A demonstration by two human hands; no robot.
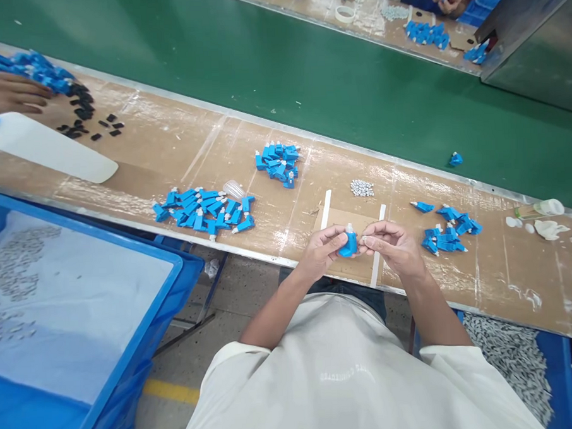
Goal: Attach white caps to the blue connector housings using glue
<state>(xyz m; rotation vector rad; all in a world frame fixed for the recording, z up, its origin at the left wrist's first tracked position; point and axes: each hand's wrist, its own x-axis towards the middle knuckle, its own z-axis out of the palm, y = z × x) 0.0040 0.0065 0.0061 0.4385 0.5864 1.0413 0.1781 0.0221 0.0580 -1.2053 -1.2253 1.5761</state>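
Note:
My left hand (326, 250) grips a small blue plastic part with a white tip (348, 243), held upright above the cardboard-covered bench. Close beside it, my right hand (392, 244) pinches a tiny pale piece (363, 239) between thumb and finger. Just beyond my hands lies a little heap of small white-grey pieces (362, 188). Blue parts (450, 229) are scattered to my right. More of them form a pile (278, 163) farther back and a wider spread (205, 208) to the left.
A green conveyor belt (242, 71) runs behind the bench. Another person's hand (10, 90) is at the far left, near black pieces (82, 100). A blue tray (170, 276) stands at left, a bin of grey pieces (508, 356) at lower right. A bottle (542, 208) lies at right.

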